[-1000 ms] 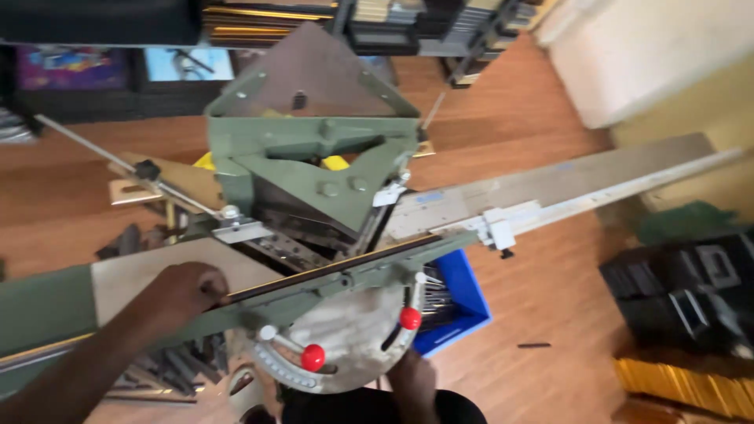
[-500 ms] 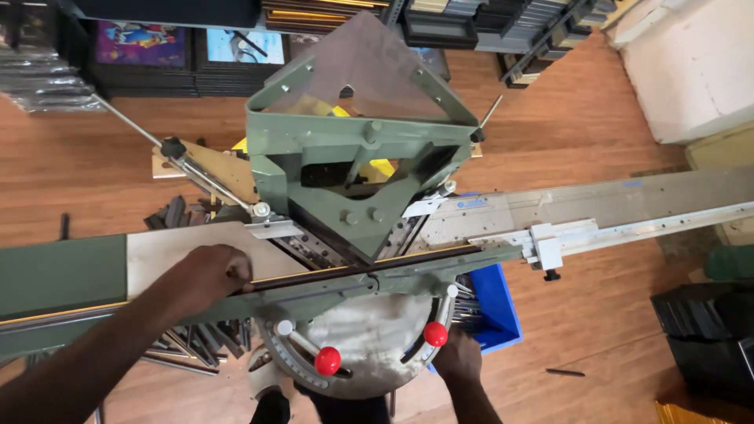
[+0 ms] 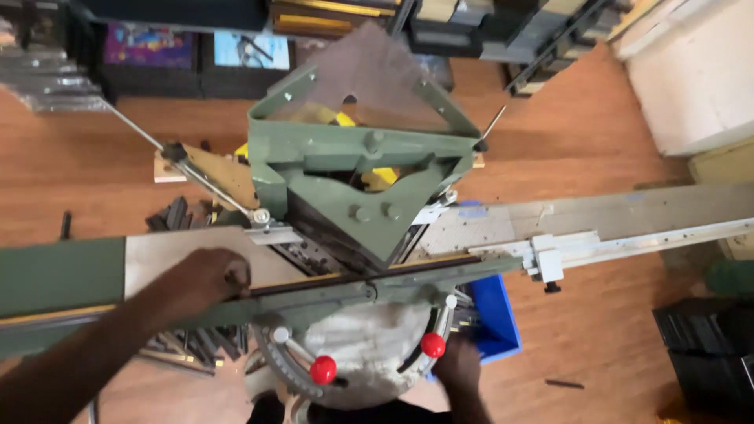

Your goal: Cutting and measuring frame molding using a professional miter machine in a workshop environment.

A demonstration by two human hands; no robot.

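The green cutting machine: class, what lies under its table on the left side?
Under the green cutting machine, below the left hand, dark offcut strips lie piled on the wooden floor. The table and the forearm cover most of the pile, so its extent cannot be seen.

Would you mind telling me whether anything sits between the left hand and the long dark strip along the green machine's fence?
Nothing visible does: the left hand already rests on the long dark strip, pressing it against the green fence.
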